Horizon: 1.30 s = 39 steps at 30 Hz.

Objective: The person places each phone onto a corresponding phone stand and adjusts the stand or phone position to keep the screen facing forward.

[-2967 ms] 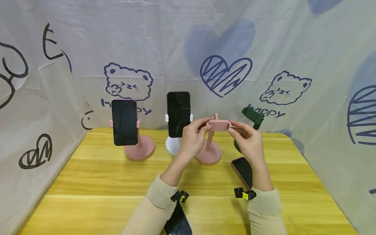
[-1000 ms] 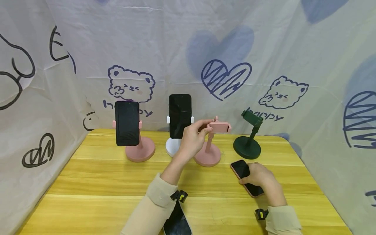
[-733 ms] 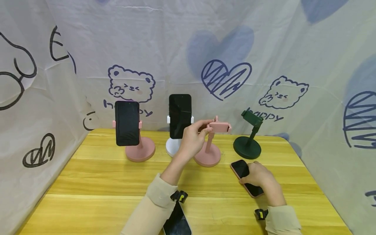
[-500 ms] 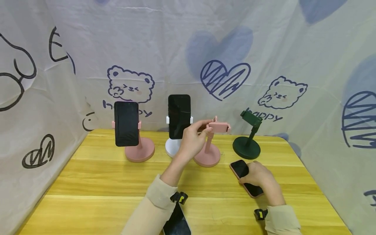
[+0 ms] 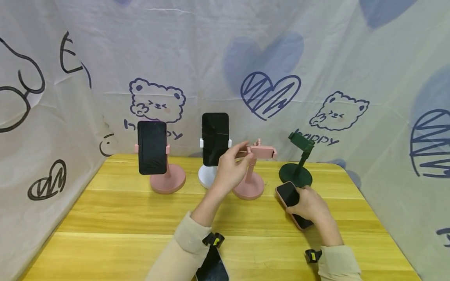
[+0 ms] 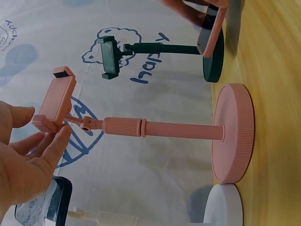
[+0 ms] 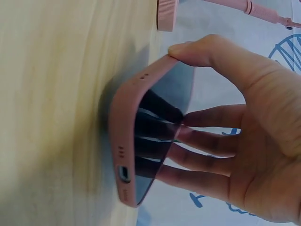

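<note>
Right fingers (image 7: 214, 117) grip pink-cased phone (image 5: 288, 194), masking part; nearest phone (image 5: 212, 266) cropped.

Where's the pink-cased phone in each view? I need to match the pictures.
Head: pink-cased phone right of centre, held in the right hand.
Left wrist: pink-cased phone at the top, right of centre.
Right wrist: pink-cased phone large, near the middle.
Shared landmark: the phoneless pink stand, cut off at the right wrist view's top.

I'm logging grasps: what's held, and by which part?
The right grip holds the pink-cased smartphone by its two long edges. Whether the left grip holds the empty pink phone-stand clamp cannot be told.
</note>
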### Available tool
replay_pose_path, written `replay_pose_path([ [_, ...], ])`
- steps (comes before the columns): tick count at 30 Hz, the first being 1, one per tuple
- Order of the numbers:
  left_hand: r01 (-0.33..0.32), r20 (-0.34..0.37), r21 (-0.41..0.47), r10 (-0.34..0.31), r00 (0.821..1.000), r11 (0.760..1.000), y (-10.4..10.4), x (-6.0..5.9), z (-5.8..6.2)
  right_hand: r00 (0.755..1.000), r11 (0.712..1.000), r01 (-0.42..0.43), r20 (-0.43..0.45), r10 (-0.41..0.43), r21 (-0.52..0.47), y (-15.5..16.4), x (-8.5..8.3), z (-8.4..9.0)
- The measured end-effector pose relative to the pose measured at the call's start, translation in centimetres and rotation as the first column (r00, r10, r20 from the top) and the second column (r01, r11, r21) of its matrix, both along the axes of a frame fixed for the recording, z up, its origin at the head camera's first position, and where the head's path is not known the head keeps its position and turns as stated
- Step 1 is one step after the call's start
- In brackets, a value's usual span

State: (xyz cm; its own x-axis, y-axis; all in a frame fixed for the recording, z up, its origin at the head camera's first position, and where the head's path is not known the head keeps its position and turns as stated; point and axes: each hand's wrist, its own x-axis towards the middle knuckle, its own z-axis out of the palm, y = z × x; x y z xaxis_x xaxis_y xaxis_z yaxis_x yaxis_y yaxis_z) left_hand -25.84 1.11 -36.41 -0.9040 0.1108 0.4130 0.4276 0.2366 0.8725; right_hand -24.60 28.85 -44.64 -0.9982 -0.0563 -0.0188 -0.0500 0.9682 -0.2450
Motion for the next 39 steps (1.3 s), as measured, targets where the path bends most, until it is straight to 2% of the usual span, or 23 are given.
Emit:
replay_pose_path([
  [4, 0.013, -0.002, 0.041, -0.013, 1.0, 0.999, -0.1, 0.5, -0.1, 0.996, 1.0, 0.017, -0.084, -0.016, 0.009, -0.3, 0.0, 0.2],
  [9, 0.009, -0.034, 0.059, -0.007, 0.999, 0.998, -0.3, 1.2, -0.5, 0.979, 0.999, 0.041, -0.2, -0.045, -0.025, -0.7, 0.2, 0.6],
  [14, 0.002, -0.062, 0.092, 0.004, 0.998, 0.996, -0.5, 1.8, -0.8, 0.949, 0.996, 0.058, -0.307, -0.075, -0.063, -1.2, 0.4, 1.3],
  [19, 0.012, -0.068, 0.15, -0.002, 0.998, 0.989, -0.6, 2.2, -1.1, 0.901, 0.994, 0.064, -0.424, -0.097, -0.092, -1.7, 0.8, 1.9],
  [25, -0.008, -0.093, 0.158, 0.023, 0.995, 0.987, -0.8, 2.4, -1.6, 0.822, 0.992, 0.038, -0.561, -0.102, -0.125, -2.2, 1.5, 2.7],
  [31, -0.008, -0.133, 0.189, 0.034, 0.991, 0.982, -0.6, 2.5, -2.0, 0.711, 0.991, -0.006, -0.697, -0.091, -0.135, -2.6, 2.1, 3.8],
  [39, -0.009, -0.156, 0.19, 0.039, 0.987, 0.982, -0.4, 2.9, -1.9, 0.567, 0.991, -0.094, -0.823, -0.025, -0.094, -3.4, 3.2, 5.2],
])
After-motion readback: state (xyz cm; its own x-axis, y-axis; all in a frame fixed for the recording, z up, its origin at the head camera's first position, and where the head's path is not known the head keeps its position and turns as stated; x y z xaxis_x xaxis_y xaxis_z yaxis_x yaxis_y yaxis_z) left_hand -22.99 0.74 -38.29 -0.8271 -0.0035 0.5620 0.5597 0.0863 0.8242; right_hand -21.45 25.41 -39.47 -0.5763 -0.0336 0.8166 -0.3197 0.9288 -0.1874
